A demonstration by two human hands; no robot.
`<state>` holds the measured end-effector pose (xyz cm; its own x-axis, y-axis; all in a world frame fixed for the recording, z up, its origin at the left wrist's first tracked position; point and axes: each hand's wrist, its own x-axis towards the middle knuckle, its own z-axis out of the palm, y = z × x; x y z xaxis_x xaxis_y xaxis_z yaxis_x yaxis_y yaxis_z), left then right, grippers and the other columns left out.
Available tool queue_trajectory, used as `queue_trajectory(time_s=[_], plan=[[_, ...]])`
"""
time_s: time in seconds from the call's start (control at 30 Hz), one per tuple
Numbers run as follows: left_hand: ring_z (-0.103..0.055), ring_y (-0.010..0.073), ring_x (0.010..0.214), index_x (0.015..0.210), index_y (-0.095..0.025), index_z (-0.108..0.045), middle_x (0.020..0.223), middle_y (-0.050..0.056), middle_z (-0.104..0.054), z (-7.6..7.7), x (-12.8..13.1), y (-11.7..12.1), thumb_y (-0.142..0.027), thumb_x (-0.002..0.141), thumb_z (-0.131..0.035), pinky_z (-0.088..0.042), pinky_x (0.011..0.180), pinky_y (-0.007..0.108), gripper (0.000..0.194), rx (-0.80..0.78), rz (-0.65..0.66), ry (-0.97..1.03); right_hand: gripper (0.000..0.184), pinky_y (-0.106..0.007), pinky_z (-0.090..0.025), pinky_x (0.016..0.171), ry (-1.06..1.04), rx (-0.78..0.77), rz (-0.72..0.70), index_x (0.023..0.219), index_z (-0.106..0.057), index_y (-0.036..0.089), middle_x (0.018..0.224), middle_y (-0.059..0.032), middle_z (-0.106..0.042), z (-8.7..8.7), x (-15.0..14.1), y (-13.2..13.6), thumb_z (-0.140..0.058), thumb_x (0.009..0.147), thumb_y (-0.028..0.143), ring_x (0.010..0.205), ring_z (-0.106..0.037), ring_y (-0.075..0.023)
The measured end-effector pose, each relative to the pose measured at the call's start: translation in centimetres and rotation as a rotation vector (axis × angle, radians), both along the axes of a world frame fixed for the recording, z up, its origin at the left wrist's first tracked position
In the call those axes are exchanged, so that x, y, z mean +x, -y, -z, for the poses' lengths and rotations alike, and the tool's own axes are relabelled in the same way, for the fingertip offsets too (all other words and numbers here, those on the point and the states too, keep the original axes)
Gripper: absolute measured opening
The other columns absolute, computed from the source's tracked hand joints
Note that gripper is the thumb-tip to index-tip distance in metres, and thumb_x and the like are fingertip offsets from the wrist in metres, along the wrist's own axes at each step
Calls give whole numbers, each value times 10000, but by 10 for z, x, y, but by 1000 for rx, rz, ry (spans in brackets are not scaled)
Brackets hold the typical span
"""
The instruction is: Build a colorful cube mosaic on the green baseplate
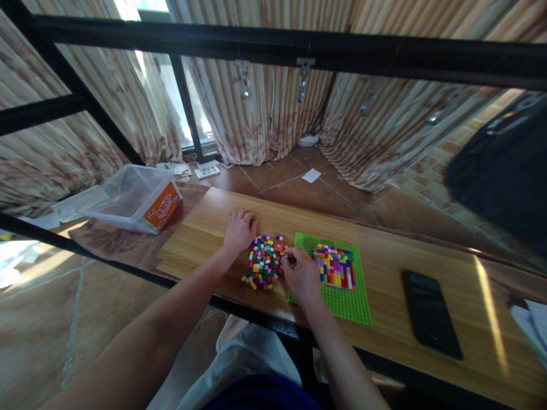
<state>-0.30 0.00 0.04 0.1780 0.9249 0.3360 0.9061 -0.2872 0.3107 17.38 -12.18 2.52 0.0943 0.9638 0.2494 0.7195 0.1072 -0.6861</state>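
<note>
A heap of small multicoloured toy bricks (265, 262) lies loose on the wooden table. My left hand (240, 230) rests on the tabletop at the heap's upper left edge, fingers loosely bent and holding nothing that I can see. At the heap's right edge, my right hand (302, 276) has thumb and forefinger drawn together; whatever may be between them is too small to make out. Partly under that hand lies a green studded baseplate (363, 304). On it sits a block of joined bricks (335, 266) in many colours, its left side partly covered by my right hand.
A black phone (431, 313) lies on the table (384, 262) to the right, with papers (534, 322) at the far right. A clear plastic bin (128, 196) with an orange label stands left of the table. A black metal bar (273, 45) crosses in front of the curtains.
</note>
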Motion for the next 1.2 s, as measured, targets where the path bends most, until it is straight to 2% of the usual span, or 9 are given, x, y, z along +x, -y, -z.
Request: queue_trajectory(time_s=[0.13, 0.27, 0.43, 0.67, 0.93, 1.07, 1.2], plan=[[-526, 270, 1082, 1029, -181, -613, 1189, 106, -604, 0, 0, 0, -257, 869, -481, -391, 976, 444, 221, 10, 0, -11, 224, -300, -453, 752, 2, -16, 15, 1008, -652, 188, 925, -61, -670, 0, -1, 4, -494, 849, 204, 814, -608, -177], [-527, 272, 1081, 1026, -182, -613, 1184, 105, -605, 2, 0, -1, -259, 867, -483, -390, 980, 445, 220, 19, 2, -16, 187, -298, -448, 747, 0, -37, 0, 932, -673, 191, 910, -65, -669, 2, 0, 7, -502, 860, 210, 821, -611, -182], [-529, 268, 1081, 1022, -186, -609, 1177, 105, -605, 3, 0, -2, -264, 868, -484, -392, 978, 442, 213, 13, 5, -10, 178, -285, -448, 755, -104, -21, -12, 883, -659, 190, 905, -62, -673, -2, 1, 9, -483, 858, 197, 842, -616, -176], [-531, 268, 1082, 1025, -188, -608, 1173, 104, -607, 2, 0, -1, -265, 871, -481, -396, 977, 439, 214, 11, 3, -15, 165, -287, -439, 689, -244, -90, -10, 883, -626, 193, 786, -25, -663, -8, -3, 13, -472, 862, 249, 716, -601, -165], [-526, 269, 1090, 1045, -187, -609, 1194, 106, -598, 3, 0, -1, -266, 869, -477, -387, 989, 449, 234, -5, -1, -8, 245, -329, -490, 799, -464, -91, 62, 1008, -667, 192, 937, -51, -695, -2, -2, 14, -568, 807, 288, 835, -633, -180], [-523, 268, 1094, 1054, -192, -609, 1183, 100, -605, 3, 0, -2, -271, 869, -478, -383, 996, 452, 240, 5, -3, -8, 252, -337, -499, 780, -483, -93, 76, 998, -672, 185, 912, -56, -697, 0, -1, 14, -588, 794, 306, 813, -632, -184], [-529, 267, 1082, 1044, -190, -612, 1168, 101, -613, 2, 0, -1, -262, 868, -477, -392, 987, 446, 233, 2, 0, -8, 209, -332, -488, 792, -410, -66, 60, 920, -684, 176, 922, -75, -686, -1, 1, 14, -560, 819, 311, 838, -623, -186]])
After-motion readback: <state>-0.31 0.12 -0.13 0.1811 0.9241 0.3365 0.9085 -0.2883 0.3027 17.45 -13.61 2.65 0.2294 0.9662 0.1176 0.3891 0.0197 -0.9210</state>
